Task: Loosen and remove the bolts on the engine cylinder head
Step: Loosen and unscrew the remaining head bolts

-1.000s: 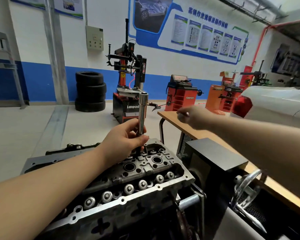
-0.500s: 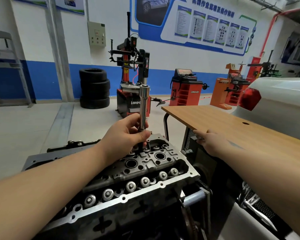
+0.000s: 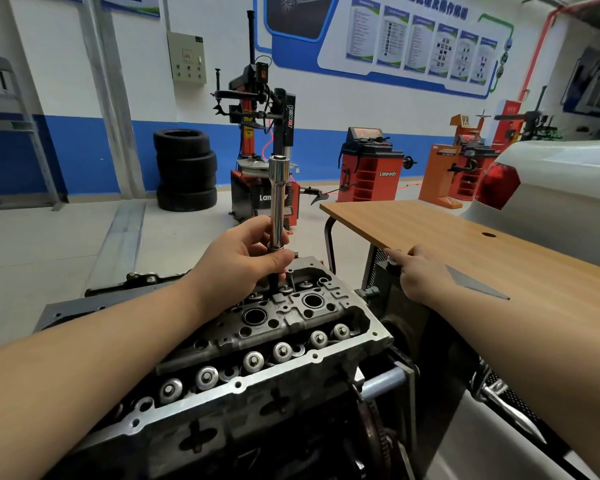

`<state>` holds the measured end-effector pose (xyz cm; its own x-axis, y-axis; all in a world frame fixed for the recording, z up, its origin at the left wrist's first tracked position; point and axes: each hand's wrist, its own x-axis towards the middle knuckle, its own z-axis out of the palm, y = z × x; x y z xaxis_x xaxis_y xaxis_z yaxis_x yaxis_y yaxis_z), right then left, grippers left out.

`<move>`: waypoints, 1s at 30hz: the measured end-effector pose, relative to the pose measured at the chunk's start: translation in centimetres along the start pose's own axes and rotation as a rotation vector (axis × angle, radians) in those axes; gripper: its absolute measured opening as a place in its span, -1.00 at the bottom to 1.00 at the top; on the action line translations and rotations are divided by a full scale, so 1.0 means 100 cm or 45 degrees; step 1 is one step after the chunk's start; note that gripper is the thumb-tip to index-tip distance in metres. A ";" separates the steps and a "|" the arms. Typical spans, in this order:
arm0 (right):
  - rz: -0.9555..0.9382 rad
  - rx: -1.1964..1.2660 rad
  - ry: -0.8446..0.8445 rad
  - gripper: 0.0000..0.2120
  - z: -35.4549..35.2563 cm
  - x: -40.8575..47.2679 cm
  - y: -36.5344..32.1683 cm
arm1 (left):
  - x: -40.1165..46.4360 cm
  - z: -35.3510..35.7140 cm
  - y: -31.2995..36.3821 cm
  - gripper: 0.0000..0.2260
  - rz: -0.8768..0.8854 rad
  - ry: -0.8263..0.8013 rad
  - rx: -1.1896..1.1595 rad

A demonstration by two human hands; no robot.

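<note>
I see the left hand (image 3: 246, 256), grip curled around a chrome deep socket (image 3: 277, 206) standing upright on the far end of the cylinder head (image 3: 274, 337). Right hand (image 3: 420, 275) rests at the table (image 3: 465, 244) edge; its fingers are hidden, grip unclear.

wooden table (image 3: 482, 251) hemming cylinder head (image 3: 274, 327) rightward, open floor (image 3: 49, 244) leftward

The red wheel balancer (image 3: 370, 168) bears the brand "Lanpody" in white on its front. The black column of the tyre changer (image 3: 264, 140) reads "power" vertically; its base shows "Lan", the rest hidden. Wall poster (image 3: 413, 39) text is illegible.
</note>
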<state>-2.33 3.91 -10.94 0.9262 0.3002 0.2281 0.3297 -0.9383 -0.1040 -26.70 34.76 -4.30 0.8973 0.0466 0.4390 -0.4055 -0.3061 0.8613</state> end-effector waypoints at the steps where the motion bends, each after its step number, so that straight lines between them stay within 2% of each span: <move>1: 0.014 0.004 -0.010 -0.35 -0.001 0.001 0.002 | 0.000 0.000 0.000 -0.84 0.001 -0.003 0.008; 7: 0.082 0.029 -0.012 -0.30 -0.002 0.003 0.001 | -0.001 0.001 0.002 -0.81 0.007 -0.001 0.041; 9: 0.101 -0.053 0.061 -0.35 -0.007 0.001 -0.008 | -0.002 0.001 0.003 -0.85 -0.005 -0.010 0.033; 11: 0.069 0.021 0.143 -0.45 -0.016 -0.004 -0.030 | -0.003 0.001 0.005 -0.87 -0.010 -0.007 0.040; 13: -0.021 0.386 0.177 -0.57 -0.035 -0.012 -0.066 | -0.004 0.003 0.007 -0.88 -0.005 -0.006 0.046; 15: -0.089 0.969 0.198 -0.69 -0.065 -0.023 -0.110 | -0.004 0.004 0.009 -0.94 -0.010 -0.008 0.008; 16: -0.120 1.207 0.206 -0.75 -0.082 -0.032 -0.131 | -0.003 0.005 0.009 -0.89 -0.019 -0.004 -0.030; 19: -0.321 1.664 0.129 -0.88 -0.116 -0.063 -0.185 | -0.003 0.006 0.012 -0.65 -0.028 0.025 -0.069; 21: -0.365 1.823 0.095 -0.87 -0.112 -0.081 -0.210 | -0.003 0.005 0.014 -0.68 -0.016 0.037 -0.026; 23: -0.311 1.893 0.087 -0.77 -0.099 -0.096 -0.221 | -0.005 0.005 0.016 -0.75 -0.009 0.041 0.000; 25: -0.336 1.866 0.059 -0.69 -0.085 -0.105 -0.220 | -0.007 0.004 0.017 -0.70 -0.008 0.041 0.009; 30: -0.370 1.703 -0.058 -0.64 -0.081 -0.115 -0.212 | -0.009 0.001 0.019 -0.71 0.010 0.077 0.045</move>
<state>-21.43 19.00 -3.53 0.7907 0.4858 0.3726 0.4104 0.0311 -0.9114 -28.31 34.03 -3.05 0.8817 0.1009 0.4610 -0.4049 -0.3401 0.8488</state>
